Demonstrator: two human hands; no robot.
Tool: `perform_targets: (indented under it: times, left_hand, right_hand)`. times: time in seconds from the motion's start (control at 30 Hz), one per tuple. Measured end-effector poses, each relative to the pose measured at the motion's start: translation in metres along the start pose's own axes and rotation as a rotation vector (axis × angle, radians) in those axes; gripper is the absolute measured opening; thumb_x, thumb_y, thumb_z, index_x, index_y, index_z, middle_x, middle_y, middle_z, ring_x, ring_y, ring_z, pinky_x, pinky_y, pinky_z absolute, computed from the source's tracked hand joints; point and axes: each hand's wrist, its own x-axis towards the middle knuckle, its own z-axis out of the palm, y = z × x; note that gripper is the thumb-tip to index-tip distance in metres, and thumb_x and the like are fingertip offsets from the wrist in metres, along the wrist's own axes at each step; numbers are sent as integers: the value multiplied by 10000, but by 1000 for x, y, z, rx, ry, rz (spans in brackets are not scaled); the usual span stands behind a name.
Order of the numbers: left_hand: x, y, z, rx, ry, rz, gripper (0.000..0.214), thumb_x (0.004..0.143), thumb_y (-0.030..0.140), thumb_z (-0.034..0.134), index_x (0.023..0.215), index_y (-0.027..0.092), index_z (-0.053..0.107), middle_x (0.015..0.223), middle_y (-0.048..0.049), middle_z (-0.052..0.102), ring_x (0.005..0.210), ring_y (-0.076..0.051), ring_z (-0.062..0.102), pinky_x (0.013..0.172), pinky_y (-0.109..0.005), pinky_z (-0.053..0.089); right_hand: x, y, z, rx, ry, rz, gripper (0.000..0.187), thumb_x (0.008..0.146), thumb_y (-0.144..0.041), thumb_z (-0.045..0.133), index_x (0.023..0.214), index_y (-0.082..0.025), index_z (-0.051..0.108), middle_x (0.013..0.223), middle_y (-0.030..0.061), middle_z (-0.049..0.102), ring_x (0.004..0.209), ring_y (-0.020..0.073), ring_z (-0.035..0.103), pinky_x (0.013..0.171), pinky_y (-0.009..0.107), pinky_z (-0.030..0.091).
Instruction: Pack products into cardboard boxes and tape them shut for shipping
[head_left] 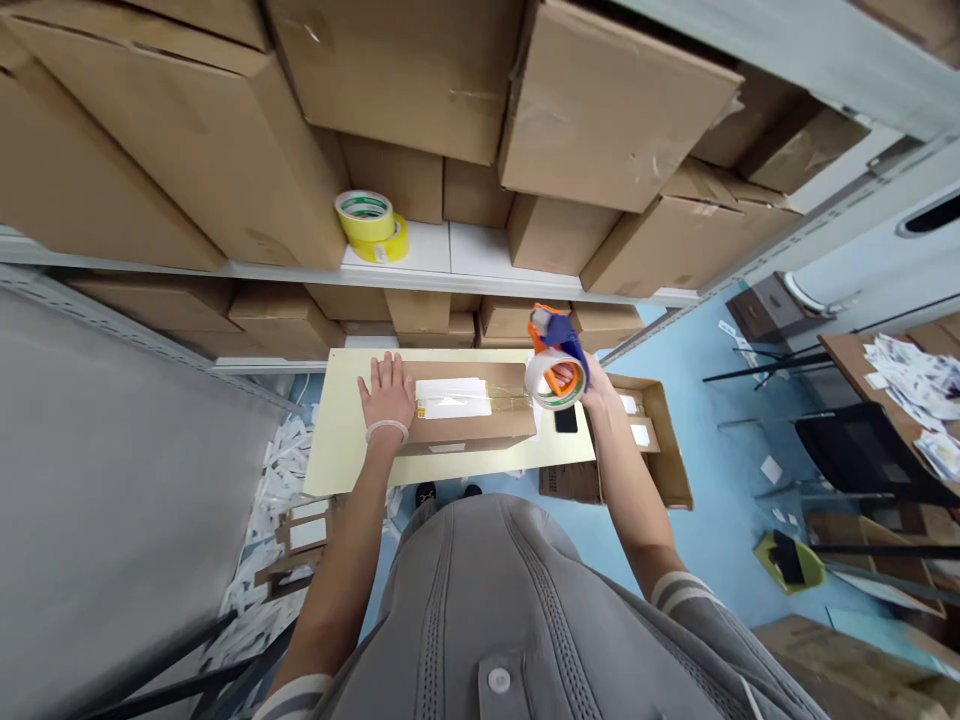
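Note:
A long cardboard box [510,430] lies on the pale yellow table [360,465], with a white label [454,397] and a strip of clear tape on its top. My left hand [388,395] rests flat on the box's left end, fingers spread. Above the box's right end, my right hand [589,380] grips an orange and blue tape dispenser [559,355] with a white-cored roll in it. Whether the tape still joins the dispenser to the box I cannot tell. A black phone [566,419] lies on the table just below the dispenser.
Shelves packed with cardboard boxes [405,90] rise behind the table. Two yellow tape rolls [367,225] sit on the shelf. An open carton [675,450] holding parcels stands at the table's right. Paper scraps [259,560] cover the floor at left; a black chair [862,450] stands right.

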Motion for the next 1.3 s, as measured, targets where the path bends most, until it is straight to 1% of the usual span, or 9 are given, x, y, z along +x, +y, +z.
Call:
perform_targets:
  times: [0.1,0.2,0.37,0.5,0.7,0.87,1.0,1.13,1.3]
  left_hand:
    - [0,-1,-1,-1,-5,-5,613,1015,348,188,1592,144,224,1662,-80,207,1555,-262,100,1248,-542,76]
    - [-2,-2,-2,-13,2,3,610,1016,342,177,1593,147,217,1664,-80,200,1556,-261,89,1250,-539,80]
    - [-5,-4,-4,12,-12,7,607,1018,340,180,1597,158,198,1666,-66,183,1556,-264,92,1254,-536,94]
    - [-5,-6,-3,26,-18,11,606,1018,335,185,1599,164,182,1666,-58,177,1554,-274,100,1251,-548,114]
    - [-3,-10,1,-18,-3,15,597,1019,336,196,1599,197,194,1662,-52,183,1554,-269,103,1252,-546,129]
    - [-1,-11,3,-60,-5,11,594,1020,336,209,1595,186,222,1663,-60,185,1556,-272,79,1253,-550,108]
    - [-1,-11,1,-61,-12,8,597,1024,341,201,1595,170,216,1662,-50,201,1556,-265,92,1254,-536,109]
    - [-1,-10,0,-51,-2,9,602,1023,344,201,1593,153,221,1659,-48,218,1553,-266,112,1254,-524,119]
    - [0,-10,0,-82,22,19,606,1014,343,223,1580,130,270,1651,-68,249,1547,-283,137,1250,-520,148]
  right_hand:
    - [30,-31,28,-20,-69,-80,601,831,-775,480,943,-217,672,754,45,659,745,211,604,687,330,491]
    - [69,-57,56,-226,-95,-242,549,873,-701,508,1038,-195,644,924,49,688,850,210,614,781,321,483]
    - [149,-86,95,-899,208,-443,344,997,-402,421,1175,-166,596,1192,142,669,1073,300,564,933,398,423]
    - [191,-98,107,-1234,284,-528,343,984,-262,419,1258,-134,579,1324,196,617,1198,353,493,1005,463,338]
    - [213,-94,106,-1367,231,-472,348,994,-266,403,1258,-127,584,1241,190,637,1140,319,512,1012,438,317]
    - [199,-89,104,-1332,369,-491,361,1013,-342,384,1229,-117,567,1280,211,549,1204,311,466,1057,438,298]
    - [155,-63,98,-1107,517,-592,447,1022,-453,333,1287,-136,502,1308,207,503,1250,308,445,1070,461,318]
    - [95,5,87,-913,509,-509,528,1000,-555,328,1319,-165,486,1304,186,495,1266,309,459,1075,489,344]
    - [41,97,75,-554,516,-158,699,931,-659,358,1397,-142,433,1385,209,414,1342,313,418,1144,482,320]
